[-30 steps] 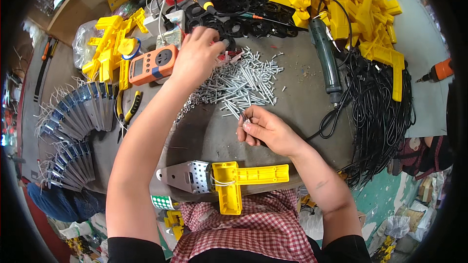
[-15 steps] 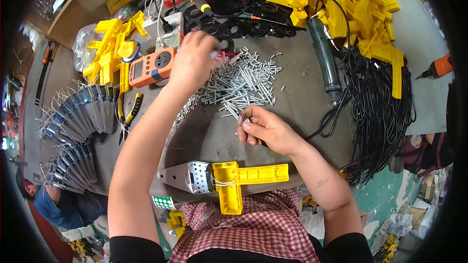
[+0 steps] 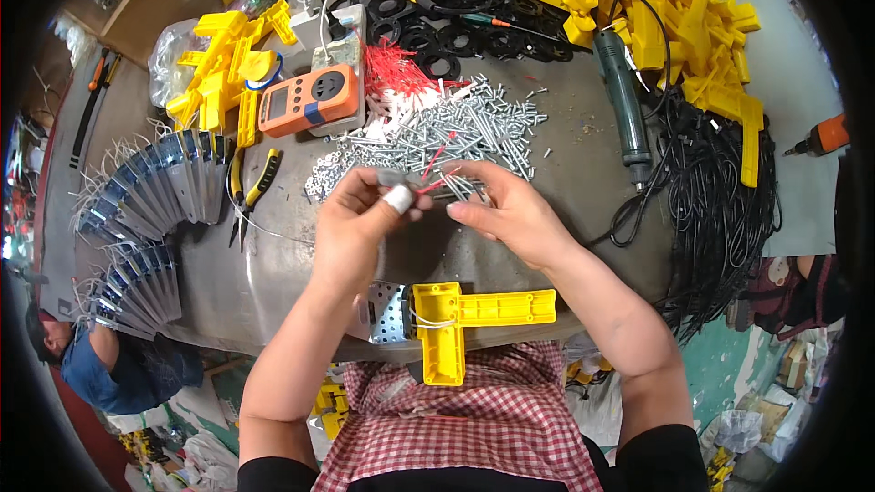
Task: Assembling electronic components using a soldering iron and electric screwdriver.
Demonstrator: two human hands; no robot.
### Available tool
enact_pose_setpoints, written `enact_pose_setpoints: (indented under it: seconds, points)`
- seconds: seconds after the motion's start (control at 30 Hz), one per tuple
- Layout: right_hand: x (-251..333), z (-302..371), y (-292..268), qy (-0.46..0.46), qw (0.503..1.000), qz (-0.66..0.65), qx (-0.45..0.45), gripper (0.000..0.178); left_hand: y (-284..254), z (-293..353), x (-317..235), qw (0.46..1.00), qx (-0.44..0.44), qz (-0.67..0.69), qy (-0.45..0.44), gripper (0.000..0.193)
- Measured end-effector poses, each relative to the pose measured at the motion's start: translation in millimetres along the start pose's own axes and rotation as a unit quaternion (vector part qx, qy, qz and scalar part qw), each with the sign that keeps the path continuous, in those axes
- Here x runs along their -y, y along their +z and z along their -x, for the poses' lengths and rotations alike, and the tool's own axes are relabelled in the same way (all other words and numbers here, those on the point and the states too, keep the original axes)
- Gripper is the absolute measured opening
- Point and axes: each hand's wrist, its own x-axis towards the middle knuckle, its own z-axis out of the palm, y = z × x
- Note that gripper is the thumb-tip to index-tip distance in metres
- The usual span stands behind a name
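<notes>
My left hand (image 3: 360, 228), white tape round one fingertip, pinches a thin red wire (image 3: 436, 160) just in front of the screw pile. Close beside it, my right hand (image 3: 515, 219) grips a few silver screws (image 3: 463, 188) between thumb and fingers. Below both hands a yellow plastic handle housing (image 3: 442, 337) lies with its hollow side up at the table's near edge. A perforated metal piece (image 3: 390, 312) joins its left side, and a white wire loops into the housing. Part of that metal piece is behind my left forearm.
Beyond my hands lie a heap of screws (image 3: 483, 123), small nuts (image 3: 330, 173) and red wires (image 3: 396, 68). An orange meter (image 3: 310, 100) and pliers (image 3: 255, 184) are left; a green electric screwdriver (image 3: 624, 109), black cables (image 3: 706, 219) and yellow housings (image 3: 674, 18) are right. A co-worker (image 3: 128, 364) sits far left.
My left hand has come back from the far pile to beside my right hand, bringing a red wire. The right hand still holds screws. The whole view has shifted slightly.
</notes>
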Motion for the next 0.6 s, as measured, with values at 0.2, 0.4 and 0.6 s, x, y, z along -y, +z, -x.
enact_pose_setpoints:
  seconds: [0.2, 0.4, 0.6]
  points:
    - [15, 0, 3, -0.035, 0.998, 0.056, 0.007, 0.012, 14, 14, 4, 0.992, 0.029, -0.123, -0.019, 0.015]
    - [14, 9, 12, -0.083, 0.992, 0.089, -0.030, 0.007, 13, 16, 2, 0.983, 0.066, -0.169, -0.022, 0.019]
    - [4, 8, 2, -0.120, 0.992, -0.006, -0.048, 0.008, 6, 20, 9, 0.976, 0.091, 0.195, -0.031, 0.024]
